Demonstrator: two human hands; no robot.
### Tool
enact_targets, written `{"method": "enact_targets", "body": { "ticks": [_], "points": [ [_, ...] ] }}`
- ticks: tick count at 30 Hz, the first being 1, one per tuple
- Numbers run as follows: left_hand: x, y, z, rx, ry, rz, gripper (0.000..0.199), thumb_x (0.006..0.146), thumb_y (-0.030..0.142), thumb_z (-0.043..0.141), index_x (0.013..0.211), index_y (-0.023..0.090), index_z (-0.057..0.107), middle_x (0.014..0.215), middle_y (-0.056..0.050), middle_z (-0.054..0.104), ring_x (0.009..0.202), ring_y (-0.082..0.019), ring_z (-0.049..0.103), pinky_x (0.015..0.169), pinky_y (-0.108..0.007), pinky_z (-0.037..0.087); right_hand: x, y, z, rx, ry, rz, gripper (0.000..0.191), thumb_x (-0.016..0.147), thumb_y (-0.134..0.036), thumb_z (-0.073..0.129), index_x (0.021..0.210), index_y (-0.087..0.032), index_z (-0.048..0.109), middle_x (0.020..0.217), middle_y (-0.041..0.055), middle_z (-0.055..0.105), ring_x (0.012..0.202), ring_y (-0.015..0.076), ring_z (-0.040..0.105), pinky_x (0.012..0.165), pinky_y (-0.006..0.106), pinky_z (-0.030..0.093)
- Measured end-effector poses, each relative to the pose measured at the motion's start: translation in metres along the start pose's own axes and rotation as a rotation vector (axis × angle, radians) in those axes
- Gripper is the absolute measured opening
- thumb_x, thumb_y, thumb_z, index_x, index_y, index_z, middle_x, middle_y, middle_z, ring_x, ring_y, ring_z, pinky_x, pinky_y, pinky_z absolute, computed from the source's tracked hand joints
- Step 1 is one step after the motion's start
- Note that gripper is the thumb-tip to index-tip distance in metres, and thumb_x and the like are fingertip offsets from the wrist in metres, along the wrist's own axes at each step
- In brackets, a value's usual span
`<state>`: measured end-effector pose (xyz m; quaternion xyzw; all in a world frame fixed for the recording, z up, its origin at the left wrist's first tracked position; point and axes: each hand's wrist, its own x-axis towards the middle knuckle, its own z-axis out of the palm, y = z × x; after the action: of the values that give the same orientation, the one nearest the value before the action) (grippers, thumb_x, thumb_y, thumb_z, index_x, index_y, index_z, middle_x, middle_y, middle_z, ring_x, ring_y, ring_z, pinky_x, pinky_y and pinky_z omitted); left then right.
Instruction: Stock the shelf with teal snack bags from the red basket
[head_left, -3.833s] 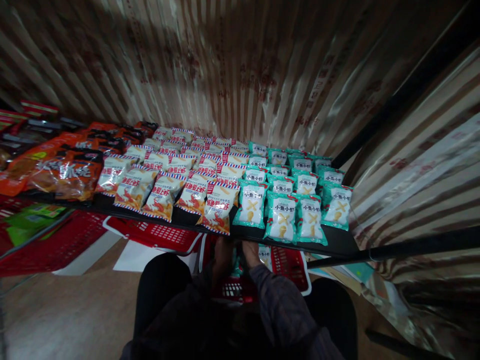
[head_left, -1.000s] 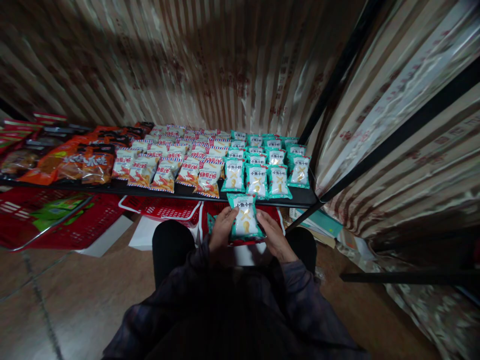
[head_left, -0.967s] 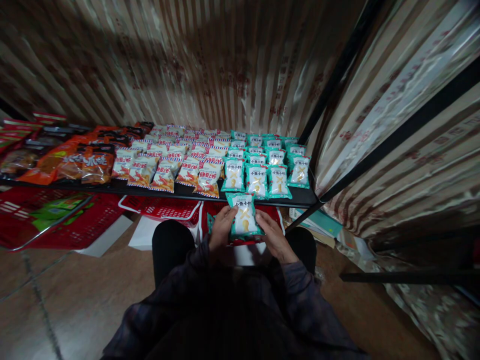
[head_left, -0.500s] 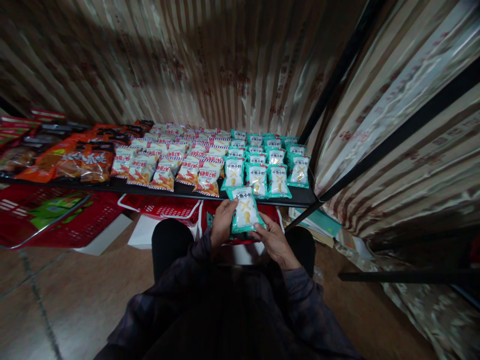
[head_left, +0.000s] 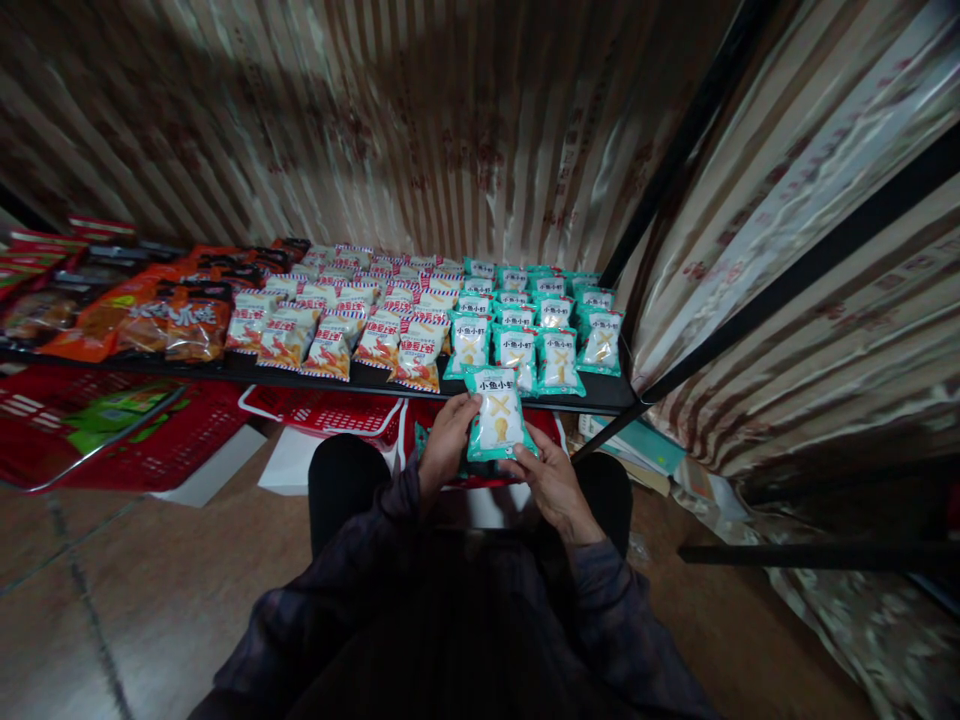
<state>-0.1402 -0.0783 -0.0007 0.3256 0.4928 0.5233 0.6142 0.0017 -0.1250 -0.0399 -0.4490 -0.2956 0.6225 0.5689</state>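
Between my hands is a teal and white snack bag (head_left: 496, 415), its printed front facing up toward me. My left hand (head_left: 447, 442) pinches its left edge, thumb on the front. My right hand (head_left: 553, 480) grips the lower right corner. The bag is above a red basket (head_left: 556, 432) that stands between my knees, partly hidden by my hands. Just beyond, matching teal snack bags (head_left: 516, 350) stand in rows at the right end of a black shelf (head_left: 360, 376).
Left of the teal bags, the shelf carries white and orange snack bags (head_left: 416, 350) and orange-black packets (head_left: 196, 322). More red baskets (head_left: 360, 412) sit below its edge. Black metal bars (head_left: 750, 305) slant on the right before a striped curtain (head_left: 465, 120). Flattened cartons (head_left: 637, 445) lie under the shelf.
The held snack bag has risen slightly and tilted a little more upright. Both hands keep their hold on it. The view has shifted slightly.
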Motion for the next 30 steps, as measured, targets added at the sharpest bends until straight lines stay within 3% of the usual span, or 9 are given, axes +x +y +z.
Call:
{"method": "enact_targets", "body": {
  "ticks": [3, 7, 11, 15, 18, 23, 26, 30],
  "points": [
    [0.001, -0.005, -0.003, 0.060, 0.062, 0.069, 0.044, 0.069, 0.036, 0.071, 0.106, 0.017, 0.057, 0.106, -0.010, 0.064, 0.093, -0.021, 0.062, 0.078, -0.030, 0.049, 0.002, 0.003, -0.002, -0.038, 0.055, -0.062, 0.062, 0.063, -0.039, 0.081, 0.120, -0.024, 0.062, 0.118, 0.0059, 0.066, 0.099, 0.0236, 0.065, 0.078, 0.040, 0.060],
    [-0.005, -0.008, -0.002, 0.221, 0.108, 0.339, 0.043, 0.070, 0.029, 0.070, 0.110, 0.019, 0.060, 0.121, -0.011, 0.057, 0.108, -0.023, 0.057, 0.088, -0.032, 0.048, 0.001, 0.003, -0.003, -0.157, 0.085, -0.169, 0.061, 0.071, -0.043, 0.073, 0.127, -0.024, 0.058, 0.127, 0.0063, 0.062, 0.101, 0.0243, 0.065, 0.077, 0.038, 0.060],
    [-0.020, -0.007, 0.006, 0.362, 0.060, 0.484, 0.036, 0.075, 0.026, 0.065, 0.110, 0.021, 0.063, 0.135, -0.010, 0.050, 0.122, -0.024, 0.049, 0.101, -0.034, 0.042, -0.006, -0.002, -0.001, -0.490, 0.171, -0.341, 0.053, 0.080, -0.041, 0.064, 0.129, -0.022, 0.057, 0.126, 0.0075, 0.064, 0.103, 0.0253, 0.064, 0.088, 0.040, 0.054],
    [-0.028, -0.007, 0.016, 0.267, -0.036, 0.351, 0.050, 0.076, 0.030, 0.065, 0.124, 0.021, 0.055, 0.141, -0.011, 0.046, 0.123, -0.025, 0.050, 0.101, -0.036, 0.042, -0.017, -0.007, 0.000, -0.844, 0.198, -0.508, 0.047, 0.088, -0.035, 0.052, 0.133, -0.023, 0.054, 0.123, 0.0094, 0.066, 0.106, 0.0267, 0.064, 0.092, 0.041, 0.051],
    [-0.030, -0.008, 0.021, 0.116, -0.118, 0.223, 0.057, 0.079, 0.033, 0.064, 0.131, 0.019, 0.046, 0.134, -0.012, 0.054, 0.116, -0.024, 0.057, 0.098, -0.034, 0.044, -0.022, -0.006, 0.001, -0.981, 0.164, -0.685, 0.046, 0.091, -0.028, 0.047, 0.137, -0.023, 0.050, 0.126, 0.0109, 0.063, 0.114, 0.0258, 0.060, 0.096, 0.041, 0.049],
    [-0.032, -0.006, 0.024, -0.004, -0.125, 0.169, 0.048, 0.080, 0.037, 0.062, 0.123, 0.019, 0.051, 0.123, -0.009, 0.063, 0.116, -0.022, 0.057, 0.096, -0.030, 0.044, -0.030, -0.001, 0.004, -1.147, 0.178, -0.915, 0.049, 0.089, -0.019, 0.048, 0.137, -0.028, 0.050, 0.133, 0.0115, 0.054, 0.120, 0.0270, 0.053, 0.100, 0.048, 0.046],
    [-0.033, -0.004, 0.025, -0.002, -0.103, 0.143, 0.042, 0.078, 0.040, 0.063, 0.113, 0.019, 0.055, 0.120, -0.008, 0.063, 0.110, -0.021, 0.059, 0.090, -0.027, 0.046, -0.035, 0.002, 0.007, -1.221, 0.151, -0.980, 0.055, 0.088, -0.016, 0.048, 0.140, -0.031, 0.043, 0.142, 0.0108, 0.045, 0.127, 0.0299, 0.044, 0.102, 0.054, 0.043],
    [-0.032, -0.004, 0.026, -0.015, -0.084, 0.099, 0.039, 0.074, 0.046, 0.068, 0.100, 0.019, 0.058, 0.101, -0.005, 0.068, 0.092, -0.018, 0.063, 0.082, -0.026, 0.048, -0.040, 0.007, 0.013, -1.265, 0.083, -1.001, 0.061, 0.087, -0.011, 0.046, 0.144, -0.031, 0.036, 0.147, 0.0097, 0.038, 0.135, 0.0303, 0.034, 0.105, 0.057, 0.038]
  ]
}}
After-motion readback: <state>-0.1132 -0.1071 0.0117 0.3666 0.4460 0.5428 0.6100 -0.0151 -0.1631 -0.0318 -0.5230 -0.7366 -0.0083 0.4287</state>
